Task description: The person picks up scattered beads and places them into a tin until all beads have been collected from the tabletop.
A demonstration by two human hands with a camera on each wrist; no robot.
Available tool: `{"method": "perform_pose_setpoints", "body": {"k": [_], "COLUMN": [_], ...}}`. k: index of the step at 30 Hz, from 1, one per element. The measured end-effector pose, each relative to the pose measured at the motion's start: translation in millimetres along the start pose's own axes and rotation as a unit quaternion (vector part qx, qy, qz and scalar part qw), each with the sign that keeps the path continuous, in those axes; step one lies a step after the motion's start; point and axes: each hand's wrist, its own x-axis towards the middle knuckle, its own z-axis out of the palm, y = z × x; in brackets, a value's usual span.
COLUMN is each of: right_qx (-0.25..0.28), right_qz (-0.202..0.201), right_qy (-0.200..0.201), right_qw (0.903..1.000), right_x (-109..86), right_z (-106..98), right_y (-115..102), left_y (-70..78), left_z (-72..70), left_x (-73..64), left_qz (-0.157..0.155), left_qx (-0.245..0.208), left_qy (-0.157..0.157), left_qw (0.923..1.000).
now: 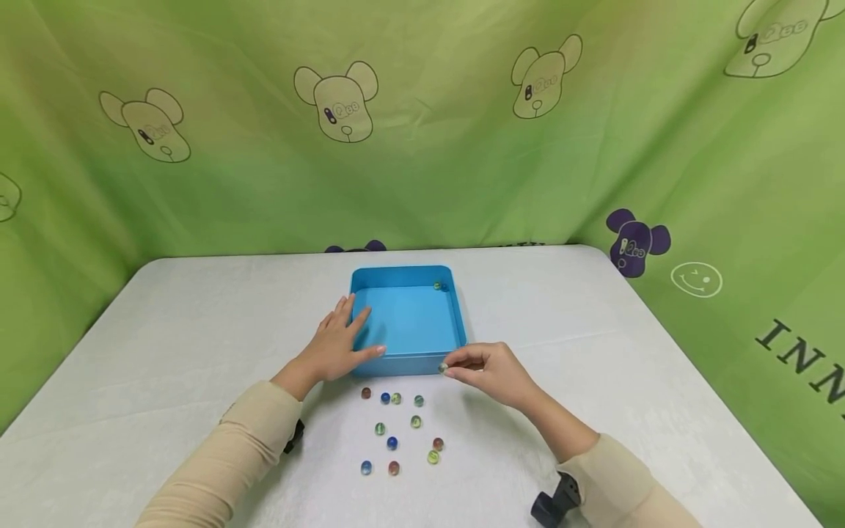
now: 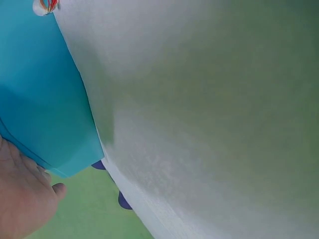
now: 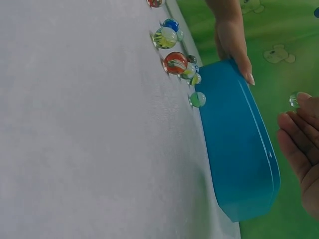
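Your right hand pinches one marble at five o'clock of the blue box; your left hand, spread, touches this box at eight o'clock.

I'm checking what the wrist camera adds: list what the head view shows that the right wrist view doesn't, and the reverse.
Only the head view: the floor of the blue tray, two marbles in its far right corner, and beige sleeves.
Only the right wrist view: the palm side of the right hand's grip, close up.
Both: that grip pinching a marble, the left hand at the tray, loose marbles on the white tabletop, and the green backdrop.
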Motion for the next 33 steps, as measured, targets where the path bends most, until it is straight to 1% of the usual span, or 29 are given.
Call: {"method": "perform_pose_setpoints", "body": {"k": [1, 2, 5, 8, 11, 18, 23, 30, 33], "right_qx": [0.005, 0.012, 0.021, 0.024, 0.014, 0.001, -0.007, -0.011, -0.032], "right_qz": [0.009, 0.028, 0.059, 0.074, 0.076, 0.056, 0.06, 0.075, 0.077], "right_qy": [0.0, -0.001, 0.004, 0.01, 0.01, 0.014, 0.021, 0.002, -0.006], "right_qw": [0.9999, 0.9995, 0.998, 0.9969, 0.9969, 0.9983, 0.9979, 0.9971, 0.9965], "right_x": [1.6, 3.4, 9.0, 15.5, 22.4, 37.3, 49.2, 61.5, 64.5], "right_z": [0, 0, 1, 2, 2, 2, 3, 7, 8], "right_y": [0, 0, -1, -3, -4, -4, -1, 6, 13], "left_y": [0.3, 0.7, 1.7, 2.3, 2.2, 2.0, 1.9, 2.8, 3.6], "left_z": [-0.3, -0.7, -1.9, -2.7, -2.8, -2.3, -2.9, -2.6, -1.5], "left_x": [0.2, 0.3, 0.3, 0.1, -0.1, -0.3, -0.3, -1.1, -1.2], "left_qz": [0.001, 0.001, 0.001, 0.001, 0.0, -0.006, -0.005, -0.008, -0.005], "left_qx": [0.0, -0.001, -0.003, -0.003, -0.002, -0.001, -0.002, -0.005, -0.006], "left_qy": [0.0, 0.0, -0.002, -0.002, 0.0, -0.004, -0.002, -0.002, -0.004], "left_qw": [1.0, 1.0, 1.0, 1.0, 1.0, 1.0, 1.0, 1.0, 1.0]}}
